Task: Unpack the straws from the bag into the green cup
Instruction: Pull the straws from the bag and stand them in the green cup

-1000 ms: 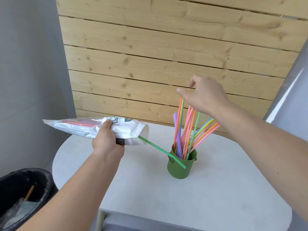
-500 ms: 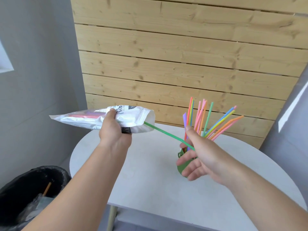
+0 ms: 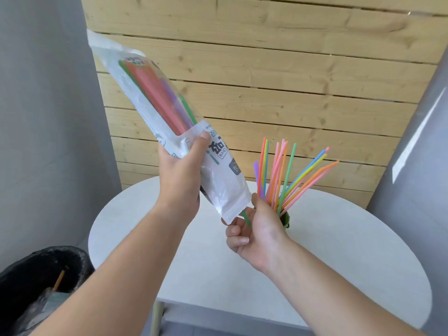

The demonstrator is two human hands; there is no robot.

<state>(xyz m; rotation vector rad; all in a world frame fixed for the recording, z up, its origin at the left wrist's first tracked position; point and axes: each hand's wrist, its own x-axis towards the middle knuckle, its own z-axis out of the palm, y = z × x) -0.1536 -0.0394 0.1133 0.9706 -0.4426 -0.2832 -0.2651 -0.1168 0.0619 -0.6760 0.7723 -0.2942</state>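
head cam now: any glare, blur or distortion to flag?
Head view: wide-angle bowing of the wood wall; bright sunlit streak on the grey right panel; soft glare on the bag film; straws in the cup and both hands look sharp.

**A small white table in a corner of wood and grey**

Behind the table (image 3: 339, 251) stands a wall of horizontal wooden planks (image 3: 266, 69), light in colour, with knots and dark gaps between the boards. On both sides there are plain grey walls (image 3: 43, 117). On the right grey wall falls a bright narrow stripe of light (image 3: 417, 139). The table top is white and rounded, and one pale leg (image 3: 156, 318) is seen under it. A black bin (image 3: 29, 282) with a dark liner stands low on the left.
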